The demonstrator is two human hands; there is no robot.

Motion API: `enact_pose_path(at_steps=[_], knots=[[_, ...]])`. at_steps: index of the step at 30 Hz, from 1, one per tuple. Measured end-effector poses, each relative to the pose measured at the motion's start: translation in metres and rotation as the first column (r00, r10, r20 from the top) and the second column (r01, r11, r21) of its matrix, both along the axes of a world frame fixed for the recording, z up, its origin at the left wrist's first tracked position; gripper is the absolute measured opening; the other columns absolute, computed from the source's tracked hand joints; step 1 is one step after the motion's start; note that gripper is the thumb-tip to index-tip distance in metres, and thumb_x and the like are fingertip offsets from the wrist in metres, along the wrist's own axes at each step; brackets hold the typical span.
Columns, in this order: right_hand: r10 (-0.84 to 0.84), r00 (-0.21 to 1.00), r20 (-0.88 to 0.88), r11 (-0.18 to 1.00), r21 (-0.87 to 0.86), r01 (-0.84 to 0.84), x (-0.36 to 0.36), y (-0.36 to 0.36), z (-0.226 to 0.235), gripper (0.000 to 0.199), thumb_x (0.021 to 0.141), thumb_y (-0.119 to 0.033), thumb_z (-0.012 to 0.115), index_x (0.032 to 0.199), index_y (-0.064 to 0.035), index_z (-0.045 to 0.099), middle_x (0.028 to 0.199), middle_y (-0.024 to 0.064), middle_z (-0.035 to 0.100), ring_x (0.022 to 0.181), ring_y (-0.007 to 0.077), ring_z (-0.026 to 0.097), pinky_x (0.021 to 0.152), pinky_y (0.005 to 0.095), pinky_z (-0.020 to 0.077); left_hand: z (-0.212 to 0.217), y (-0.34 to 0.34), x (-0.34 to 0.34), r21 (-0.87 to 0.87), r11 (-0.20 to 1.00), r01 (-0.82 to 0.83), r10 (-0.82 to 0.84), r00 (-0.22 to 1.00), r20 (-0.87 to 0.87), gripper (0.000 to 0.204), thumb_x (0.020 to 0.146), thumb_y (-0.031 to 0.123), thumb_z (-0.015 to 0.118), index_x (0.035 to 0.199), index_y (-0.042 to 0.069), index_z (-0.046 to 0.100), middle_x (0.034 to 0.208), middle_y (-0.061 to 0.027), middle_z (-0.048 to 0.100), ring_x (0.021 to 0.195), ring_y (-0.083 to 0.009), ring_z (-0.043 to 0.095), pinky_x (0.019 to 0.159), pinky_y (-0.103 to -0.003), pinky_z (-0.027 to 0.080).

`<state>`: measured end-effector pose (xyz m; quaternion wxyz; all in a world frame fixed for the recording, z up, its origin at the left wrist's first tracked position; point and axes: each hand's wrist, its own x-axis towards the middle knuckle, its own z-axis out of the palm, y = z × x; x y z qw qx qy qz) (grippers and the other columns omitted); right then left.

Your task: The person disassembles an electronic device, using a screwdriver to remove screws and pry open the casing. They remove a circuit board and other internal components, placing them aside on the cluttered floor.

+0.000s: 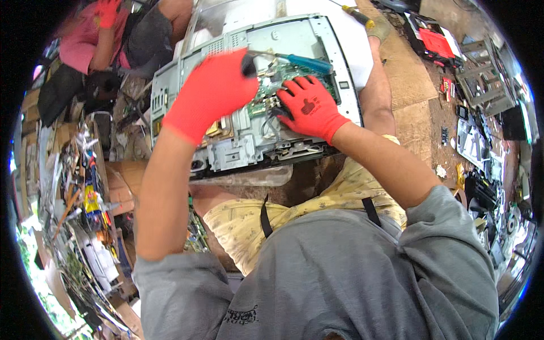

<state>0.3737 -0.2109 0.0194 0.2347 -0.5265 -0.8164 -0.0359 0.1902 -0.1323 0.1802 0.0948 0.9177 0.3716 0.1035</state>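
Nearest the camera, the person's grey shirt (351, 272) and yellow patterned shorts (294, 209) fill the lower frame; both forearms rise from there toward an opened grey metal chassis (243, 141) resting across the lap.

The left hand (212, 90) in a red glove is clenched around a dark grip, apparently the handle (248, 65) of a screwdriver. From that fist a thin metal shaft (269, 54) runs right and slightly away, ending near a teal-blue screwdriver handle (309, 63) lying on the chassis. Whether shaft and teal handle are one tool or two cannot be told. Long axis: roughly left-to-right across the picture, tilted a little down to the right.

The right hand (310, 107), also red-gloved, lies palm-down with fingers (292, 93) spread and loosely curled onto the green circuit board (266, 90), fingertips at a bundle of wires and connectors (272, 110). It grasps nothing clearly; it looks like pressing or steadying.

Key relation: the board sits between the two hands, just right of the left fist and directly under the right fingertips. The right hand is nearer the board; the left holds the tool above it.

Farther off, another screwdriver with a yellow handle (360, 16) lies at the chassis top edge. Top left, another person's red-gloved hand (107, 12). Scrap parts (481, 141) litter the ground at right.
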Motion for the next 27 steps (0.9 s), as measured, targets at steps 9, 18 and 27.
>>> enact_pose_path(at_steps=[9,18,27], knots=[[0.114,0.913,-0.392,0.991,0.113,-0.075,0.017,-0.046,0.011,0.043,0.075,-0.015,0.077,0.115,-0.0065,0.063,0.119,0.0169,0.062,0.107,0.0368,0.060,0.095,0.0475,0.0494,-0.092,-0.153,-0.079,-0.431,0.841,-0.329,0.497,0.784,0.372,0.023,0.087,0.006,0.067,0.109,0.001,0.069,0.104,-0.0154,0.070,0.097,-0.0302,0.068,0.088,-0.038,0.052],[-0.055,0.911,-0.408,0.997,-0.074,0.027,0.068,-0.126,0.002,0.048,0.071,-0.004,0.075,0.118,-0.0059,0.064,0.116,0.0171,0.063,0.108,0.0389,0.061,0.093,0.0480,0.0498,-0.105,-0.149,-0.059,-0.301,0.871,-0.389,0.486,0.776,0.402,0.034,0.091,0.009,0.067,0.124,0.000,0.064,0.119,-0.0171,0.068,0.113,-0.0315,0.063,0.101,-0.039,0.047],[-0.349,0.717,-0.603,0.937,-0.231,0.262,0.073,-0.088,0.021,0.060,0.078,-0.005,0.074,0.134,-0.0076,0.055,0.127,0.0190,0.058,0.119,0.0388,0.056,0.101,0.0436,0.0467,-0.120,-0.113,0.000,-0.133,0.859,-0.494,0.509,0.852,0.121,0.048,0.083,0.027,0.073,0.124,0.005,0.063,0.111,-0.0185,0.067,0.110,-0.0408,0.058,0.108,-0.053,0.037]])
